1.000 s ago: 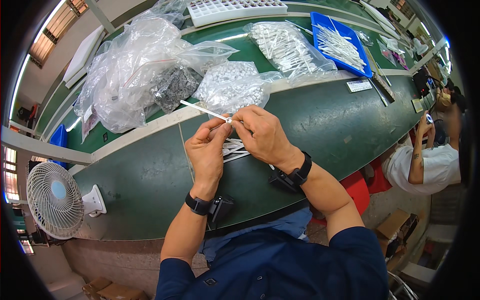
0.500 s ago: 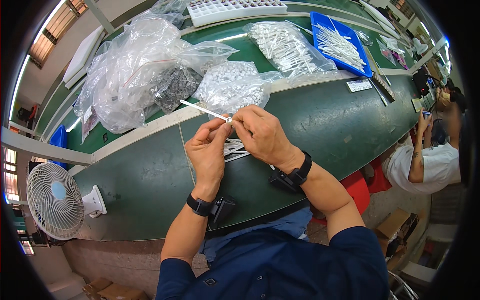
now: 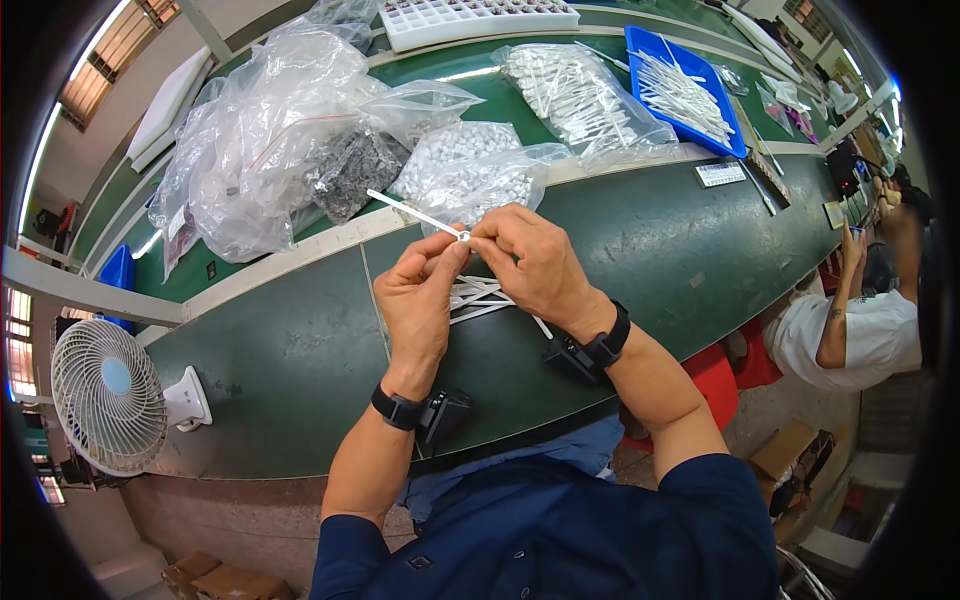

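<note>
– Where is the white stick?
– Before the bag of white pieces, its ringed end pinched by left hand and right hand.
– Finished?
– Seemingly not; farther from the bag, loose sticks remain.

White desk fan at left; cardboard boxes on floor.

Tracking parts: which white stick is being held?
The stick in the left hand, near end touching the right hand; others lie piled, bagged or in a tray.
</note>
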Tool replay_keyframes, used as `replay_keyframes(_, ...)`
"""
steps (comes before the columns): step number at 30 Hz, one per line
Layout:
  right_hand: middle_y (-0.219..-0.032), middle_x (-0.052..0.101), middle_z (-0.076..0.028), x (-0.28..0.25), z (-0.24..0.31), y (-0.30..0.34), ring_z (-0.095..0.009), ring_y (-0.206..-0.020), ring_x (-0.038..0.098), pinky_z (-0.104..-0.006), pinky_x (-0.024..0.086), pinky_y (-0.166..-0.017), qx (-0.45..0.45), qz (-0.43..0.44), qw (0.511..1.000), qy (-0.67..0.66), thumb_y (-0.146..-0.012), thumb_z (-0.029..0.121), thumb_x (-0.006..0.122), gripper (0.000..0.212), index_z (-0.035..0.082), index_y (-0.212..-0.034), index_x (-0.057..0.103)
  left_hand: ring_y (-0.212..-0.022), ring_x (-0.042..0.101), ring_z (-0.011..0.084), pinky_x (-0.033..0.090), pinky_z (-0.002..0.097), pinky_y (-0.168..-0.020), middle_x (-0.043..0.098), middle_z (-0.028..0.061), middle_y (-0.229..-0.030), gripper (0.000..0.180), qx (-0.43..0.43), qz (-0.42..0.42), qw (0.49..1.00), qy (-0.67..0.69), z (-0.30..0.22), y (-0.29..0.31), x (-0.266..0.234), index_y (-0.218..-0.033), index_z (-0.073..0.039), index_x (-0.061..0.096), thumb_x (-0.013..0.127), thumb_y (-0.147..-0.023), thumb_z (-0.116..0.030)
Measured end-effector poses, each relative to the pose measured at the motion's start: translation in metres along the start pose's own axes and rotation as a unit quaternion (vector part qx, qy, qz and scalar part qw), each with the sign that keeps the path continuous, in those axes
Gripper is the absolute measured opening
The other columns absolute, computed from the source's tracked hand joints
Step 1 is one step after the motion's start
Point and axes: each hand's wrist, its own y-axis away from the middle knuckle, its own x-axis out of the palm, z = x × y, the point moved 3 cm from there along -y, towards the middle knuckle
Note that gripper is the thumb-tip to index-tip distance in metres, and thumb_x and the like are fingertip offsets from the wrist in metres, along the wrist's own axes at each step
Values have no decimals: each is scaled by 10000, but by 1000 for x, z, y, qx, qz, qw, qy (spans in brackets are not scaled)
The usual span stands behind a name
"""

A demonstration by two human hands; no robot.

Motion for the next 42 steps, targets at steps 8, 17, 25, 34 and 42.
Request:
replay_keyframes(8, -859, 723, -61, -4, -5, -3, -86, -721, 636, -245, 496, -663, 160, 47, 976, -142, -917, 73, 737, 108, -18, -937, 682, -901, 713, 150, 604, 270, -847, 731, 149, -1143, 170, -35, 7, 998, 45, 2, -2, -4, -1089, 65, 730, 710, -929, 10)
replay_keyframes(17, -769, 719, -12, -5, -26, -2, -19, -725, 593, -189, 468, -663, 287, 101, 906, -296, -922, 106, 765, 141, -20, -956, 711, -916, 719, 177, 616, 292, -854, 728, 164, -1140, 189, -55, 24, 996, 70, 0, 0, -1, -1115, 68, 724, 699, -936, 12)
replay_keyframes(25, -783, 717, -2, -3, -16, -3, -7, -714, 571, -181, 450, -646, 288, 102, 903, -302, -938, 107, 745, 153, -28, -1004, 721, -899, 715, 163, 614, 278, -836, 733, 156, -1132, 204, -40, 5, 997, 58, 0, -1, -1, -1130, 63, 724, 704, -935, 7)
replay_keyframes(34, -780, 713, 3, -3, -22, -1, -22, -728, 586, -195, 468, -657, 285, 106, 925, -228, -957, 141, 714, 201, -48, -1024, 718, -865, 697, 119, 598, 234, -785, 744, 131, -1118, 209, -65, -3, 998, 18, 1, -1, -2, -1140, 42, 734, 708, -937, -4)
replay_keyframes(42, -754, 704, 9, -3, -22, -1, -25, -712, 574, -207, 463, -644, 291, 111, 927, -208, -958, 164, 706, 217, -49, -1004, 718, -841, 687, 100, 588, 224, -771, 751, 119, -1094, 215, -58, 7, 998, 17, 2, -1, -2, -1147, 32, 736, 710, -938, -12)
